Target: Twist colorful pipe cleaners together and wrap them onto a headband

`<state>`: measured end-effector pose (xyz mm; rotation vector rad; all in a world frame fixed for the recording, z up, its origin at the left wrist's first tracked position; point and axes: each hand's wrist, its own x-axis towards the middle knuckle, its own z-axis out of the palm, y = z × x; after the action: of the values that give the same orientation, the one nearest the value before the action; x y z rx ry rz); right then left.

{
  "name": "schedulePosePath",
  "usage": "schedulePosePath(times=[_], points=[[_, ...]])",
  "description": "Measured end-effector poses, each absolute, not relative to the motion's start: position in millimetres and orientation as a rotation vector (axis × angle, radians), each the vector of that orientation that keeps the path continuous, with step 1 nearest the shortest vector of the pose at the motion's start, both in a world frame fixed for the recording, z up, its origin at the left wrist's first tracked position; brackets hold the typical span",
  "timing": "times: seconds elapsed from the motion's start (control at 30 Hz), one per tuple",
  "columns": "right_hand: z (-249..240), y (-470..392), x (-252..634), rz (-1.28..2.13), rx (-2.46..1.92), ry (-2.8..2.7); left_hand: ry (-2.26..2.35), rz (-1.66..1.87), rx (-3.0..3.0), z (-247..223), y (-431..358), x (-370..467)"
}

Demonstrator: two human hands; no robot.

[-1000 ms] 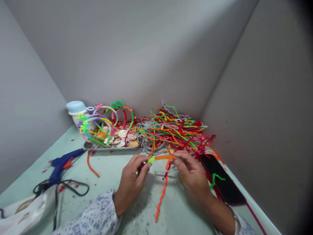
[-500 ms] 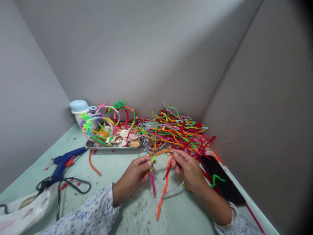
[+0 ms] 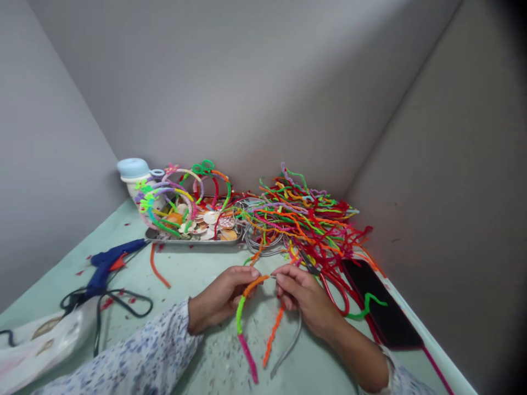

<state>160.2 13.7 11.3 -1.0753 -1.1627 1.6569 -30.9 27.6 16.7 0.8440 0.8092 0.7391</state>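
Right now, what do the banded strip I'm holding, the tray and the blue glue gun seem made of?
Banded strip: apparently matte, fuzzy fibre, judging by its soft outline; the grey core at its end looks like wire, possibly metal. Tray: probably thin metal, from its silvery, dully shining rim. Glue gun: likely hard plastic, smooth and evenly blue.

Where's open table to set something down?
Mostly bare: below the orange strip, between glue gun and left hand; between grey wire and right forearm. Crowded: tray and colourful strands behind; scissors and phone beside the right hand.
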Motion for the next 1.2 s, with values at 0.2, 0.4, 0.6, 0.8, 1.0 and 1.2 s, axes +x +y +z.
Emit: schedulePosePath(times=[0.2, 0.4, 0.6, 0.8, 1.0, 1.2], points=[[3.4, 9.7, 157.2, 1.711, -1.061, -1.169, 0.798, 0.655, 0.837, 15.4, 27.5, -28.2], [-0.4, 7.0, 155.6, 1.759, -1.006, -1.203, 0.795, 0.614, 0.846, 16.1, 26.6, -27.6], [-1.1, 5.6, 156.6, 1.731, -1.003, -1.254, 0.818, 0.54, 0.918, 17.7, 24.2, -27.3], [0.0, 5.5, 156.3, 1.733, -1.014, -1.265, 0.814, 0.533, 0.931, 16.9, 22.8, -27.1], [-1.6, 6.6, 156.1, 1.718, -1.008, -1.28, 0.831, 0.552, 0.939, 11.6, 22.7, -27.5], [-5.5, 8.3, 157.8, 1.747, -0.986, -1.196, 0.816, 0.609, 0.891, 15.3, 23.3, -26.4]])
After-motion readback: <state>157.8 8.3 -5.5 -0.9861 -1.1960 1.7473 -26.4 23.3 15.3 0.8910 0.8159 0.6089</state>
